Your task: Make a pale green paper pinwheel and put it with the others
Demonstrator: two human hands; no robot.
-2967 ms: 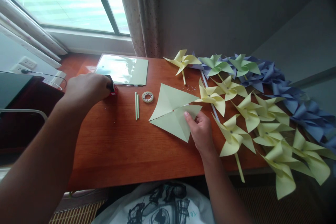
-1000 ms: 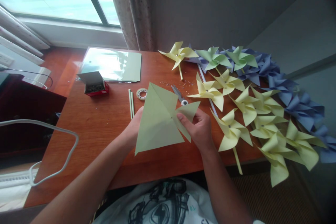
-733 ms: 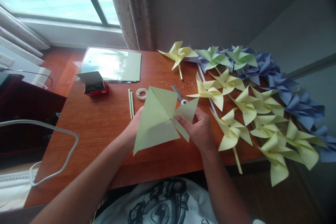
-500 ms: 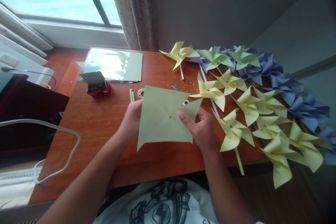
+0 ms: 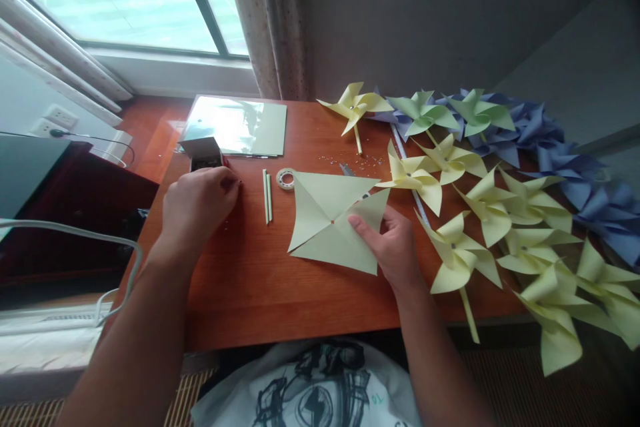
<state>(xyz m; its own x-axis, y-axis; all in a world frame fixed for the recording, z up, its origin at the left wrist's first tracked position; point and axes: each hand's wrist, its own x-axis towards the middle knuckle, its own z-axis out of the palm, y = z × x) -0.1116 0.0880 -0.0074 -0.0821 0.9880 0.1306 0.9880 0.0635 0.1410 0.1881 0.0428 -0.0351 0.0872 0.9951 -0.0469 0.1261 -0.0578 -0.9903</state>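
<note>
A pale green square of cut paper (image 5: pixel 325 217) with diagonal slits lies on the wooden table (image 5: pixel 250 280). My right hand (image 5: pixel 393 247) pinches its right flap near the centre. My left hand (image 5: pixel 197 203) hovers with fingers curled beside a small red box of pins (image 5: pixel 203 153); whether it holds a pin is too small to tell. Two pale green sticks (image 5: pixel 267 195) and a roll of tape (image 5: pixel 286 179) lie between the hands.
Several finished yellow pinwheels (image 5: pixel 450 260), green pinwheels (image 5: pixel 423 113) and blue pinwheels (image 5: pixel 565 167) cover the table's right side. A stack of paper sheets (image 5: pixel 240 127) lies at the back. Scissors (image 5: pixel 347 170) peek out behind the square. A white cable (image 5: pixel 75 233) loops at left.
My left hand let go of the paper and went left to the pin box. The paper, lifted before, now lies lower on the table, held by my right hand alone.
</note>
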